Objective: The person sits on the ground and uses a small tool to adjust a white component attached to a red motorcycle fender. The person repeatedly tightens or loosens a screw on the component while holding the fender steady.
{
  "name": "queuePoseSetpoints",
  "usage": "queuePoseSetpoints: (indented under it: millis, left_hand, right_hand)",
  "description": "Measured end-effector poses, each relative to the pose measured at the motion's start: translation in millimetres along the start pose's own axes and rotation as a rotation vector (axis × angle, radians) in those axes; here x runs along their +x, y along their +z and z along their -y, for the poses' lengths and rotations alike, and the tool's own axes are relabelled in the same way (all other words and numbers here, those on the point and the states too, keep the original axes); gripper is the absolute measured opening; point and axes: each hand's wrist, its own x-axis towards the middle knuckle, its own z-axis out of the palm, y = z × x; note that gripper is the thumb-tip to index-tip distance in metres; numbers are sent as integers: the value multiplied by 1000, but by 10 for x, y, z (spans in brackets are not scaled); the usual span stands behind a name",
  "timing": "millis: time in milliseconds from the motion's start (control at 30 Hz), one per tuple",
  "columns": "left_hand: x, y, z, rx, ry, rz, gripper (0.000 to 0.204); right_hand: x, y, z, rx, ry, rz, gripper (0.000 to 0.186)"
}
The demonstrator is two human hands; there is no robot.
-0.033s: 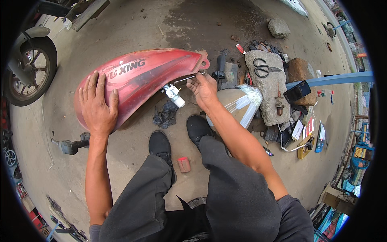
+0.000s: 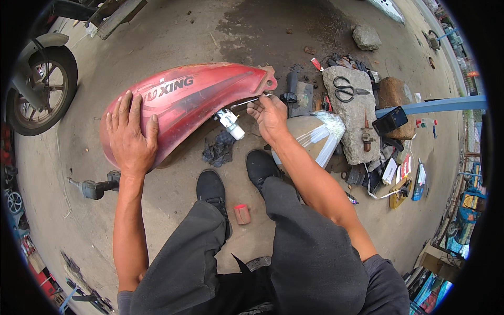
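A worn red motorcycle fuel tank (image 2: 176, 105) lies on its side on the ground. My left hand (image 2: 131, 134) rests flat on its left end, fingers stretched out. A silver and white fuel valve (image 2: 229, 123) juts out from the tank's lower edge. My right hand (image 2: 270, 118) is closed on a slim metal wrench (image 2: 242, 103), whose shaft runs from the fingers to the top of the valve. The fingers partly hide the tool, and how its tip meets the valve is too small to tell. A crumpled black rag (image 2: 219, 148) lies below the valve.
At right, scissors (image 2: 345, 90) and a rusty part (image 2: 367, 135) lie on a stone slab (image 2: 357, 113). A phone (image 2: 389, 121) leans beside a blue bar (image 2: 441, 105). A taped bundle (image 2: 310, 136) sits by my right forearm. A red cylinder (image 2: 242, 214) stands between my feet.
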Motion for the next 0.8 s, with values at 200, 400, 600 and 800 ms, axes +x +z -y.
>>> queuePoseSetpoints:
  millis: [200, 400, 600, 800]
  left_hand:
    - [-15, 5, 37, -26, -17, 6, 49]
    - [-14, 20, 27, -46, -24, 12, 50]
    - [-25, 22, 31, -39, -35, 23, 50]
    - [-28, 17, 42, -29, -35, 29, 51]
  right_hand:
    - [-70, 72, 21, -97, -49, 8, 16]
    - [-86, 41, 13, -123, -68, 22, 15]
    - [-129, 69, 24, -116, -44, 44, 15]
    - [70, -39, -89, 36, 237, 21, 16]
